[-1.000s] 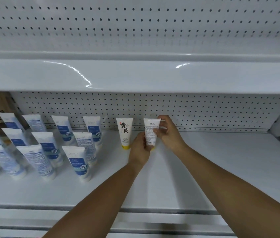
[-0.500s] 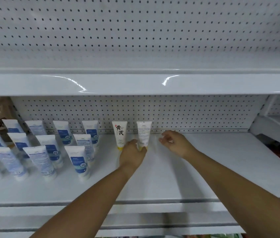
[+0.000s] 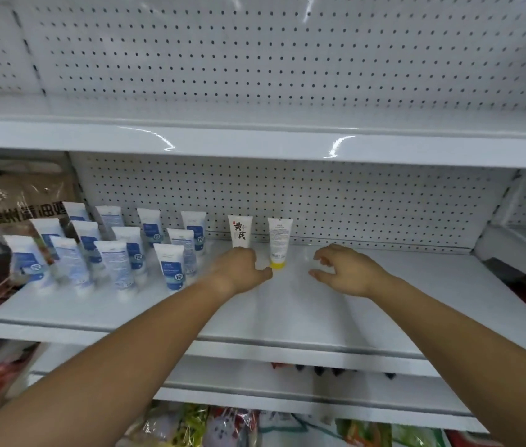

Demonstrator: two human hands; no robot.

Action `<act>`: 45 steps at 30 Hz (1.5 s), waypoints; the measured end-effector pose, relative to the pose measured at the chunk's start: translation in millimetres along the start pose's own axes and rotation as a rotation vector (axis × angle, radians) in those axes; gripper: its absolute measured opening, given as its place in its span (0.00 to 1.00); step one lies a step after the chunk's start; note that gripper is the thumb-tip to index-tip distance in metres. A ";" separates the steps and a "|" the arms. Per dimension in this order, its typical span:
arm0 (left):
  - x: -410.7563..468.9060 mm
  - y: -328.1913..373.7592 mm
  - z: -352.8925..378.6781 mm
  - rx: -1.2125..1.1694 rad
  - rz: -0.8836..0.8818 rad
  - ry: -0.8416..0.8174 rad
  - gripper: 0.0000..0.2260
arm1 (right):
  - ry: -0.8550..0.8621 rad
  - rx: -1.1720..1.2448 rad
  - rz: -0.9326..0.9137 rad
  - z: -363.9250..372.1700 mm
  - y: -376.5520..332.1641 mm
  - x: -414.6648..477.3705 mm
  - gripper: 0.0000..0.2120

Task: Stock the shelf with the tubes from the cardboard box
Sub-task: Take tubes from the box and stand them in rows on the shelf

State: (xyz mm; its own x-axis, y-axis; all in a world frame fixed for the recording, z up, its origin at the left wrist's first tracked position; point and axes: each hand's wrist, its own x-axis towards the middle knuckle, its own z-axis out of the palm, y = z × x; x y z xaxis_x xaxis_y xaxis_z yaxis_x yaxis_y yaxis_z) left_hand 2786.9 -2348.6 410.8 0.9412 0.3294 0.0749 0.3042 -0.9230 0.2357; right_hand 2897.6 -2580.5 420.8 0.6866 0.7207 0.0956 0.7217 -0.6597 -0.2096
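While both bare forearms stretch up from the lower edge of the view, they pass over a jumble of colourful plastic packets (image 3: pixel 223 427) on the tier below and cross the front lip of the white metal shelf (image 3: pixel 287 314).

The left hand (image 3: pixel 239 269) sits back-up over the shelf surface with its fingers tucked out of sight beneath it. Its thumb points right, towards a yellow cap (image 3: pixel 278 263). Whether it grasps anything cannot be told, because it hides the foot of the tube behind it. The right hand (image 3: pixel 350 274) hovers just above the bare shelf, well apart from the left. Its fingers are loosely curled and it is holding nothing.

Just past the left hand stands a white plastic tube with black brush characters (image 3: pixel 239 232), upright. Beside it on the right, not touching, is a white plastic tube with small print (image 3: pixel 279 237), standing on that yellow cap.

Further left, a cluster of white tubes with blue labels (image 3: pixel 171 266) stands cap-down in several rows.

Behind everything runs the white perforated back panel (image 3: pixel 352 204), with a glossy white upper shelf (image 3: pixel 255 146) above it. A brown printed bag (image 3: pixel 19 201) sits at the far left.
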 end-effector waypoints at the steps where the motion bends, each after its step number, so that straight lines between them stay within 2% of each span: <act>1: -7.0 -1.7 -0.3 -0.001 -0.006 -0.001 0.28 | -0.007 0.000 -0.012 2.6 -3.8 -0.5 0.25; 6: -48.4 -25.3 6.9 0.025 -0.067 0.005 0.28 | -0.054 0.000 -0.088 20.1 -29.9 1.9 0.25; 14: -89.1 -75.2 -31.7 0.110 -0.111 0.132 0.24 | -0.002 -0.008 -0.204 14.7 -95.6 14.1 0.23; 19: -123.2 -120.9 -61.4 0.096 -0.139 0.169 0.20 | 0.020 -0.032 -0.274 10.8 -158.1 17.1 0.22; 23: -158.1 -169.9 -73.3 0.089 -0.219 0.166 0.26 | 0.017 -0.040 -0.340 23.9 -215.5 17.7 0.22; 30: -236.4 -270.8 -85.4 0.097 -0.351 0.089 0.29 | -0.072 0.004 -0.479 68.8 -334.2 24.0 0.24; 35: -302.7 -329.5 -90.6 0.048 -0.476 0.057 0.23 | -0.112 0.034 -0.592 110.7 -425.4 30.6 0.25; 41: -371.0 -390.6 -89.4 0.063 -0.593 0.072 0.12 | -0.174 0.044 -0.743 154.5 -524.8 30.1 0.21; 42: -380.3 -400.4 -87.5 0.078 -0.638 0.068 0.15 | -0.183 0.049 -0.769 160.5 -538.7 29.6 0.21; 44: -396.1 -417.6 -83.4 0.084 -0.708 0.072 0.28 | -0.216 0.064 -0.813 172.2 -564.2 29.4 0.22; 45: -402.9 -425.5 -80.3 0.073 -0.723 0.073 0.32 | -0.238 0.064 -0.829 178.5 -576.0 30.2 0.23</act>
State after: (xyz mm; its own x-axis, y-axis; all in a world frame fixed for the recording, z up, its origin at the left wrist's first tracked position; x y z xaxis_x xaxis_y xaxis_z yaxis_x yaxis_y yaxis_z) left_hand 2266.5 -2072.7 358.1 0.4895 0.8719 -0.0102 0.8577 -0.4793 0.1859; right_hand 2486.9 -2140.8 370.6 -0.1006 0.9942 0.0370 0.9702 0.1063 -0.2176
